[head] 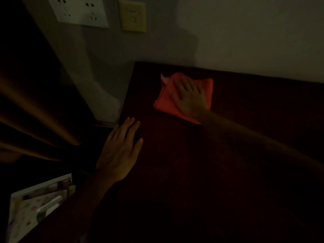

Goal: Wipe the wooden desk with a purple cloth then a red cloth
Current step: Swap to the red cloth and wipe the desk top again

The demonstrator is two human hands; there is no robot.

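Observation:
The scene is dim. A red cloth (168,102), folded into a rough square, lies near the far left corner of the dark wooden desk (228,163). My right hand (188,96) presses flat on top of the cloth, fingers spread and pointing toward the wall. My left hand (121,149) rests flat and empty on the desk's left edge, fingers apart. No purple cloth is visible.
A pale wall rises right behind the desk, with a white socket plate (78,11) and a yellowish switch plate (133,15). A brown curtain (35,109) hangs at the left. A patterned box or paper (38,206) lies below the desk's left edge.

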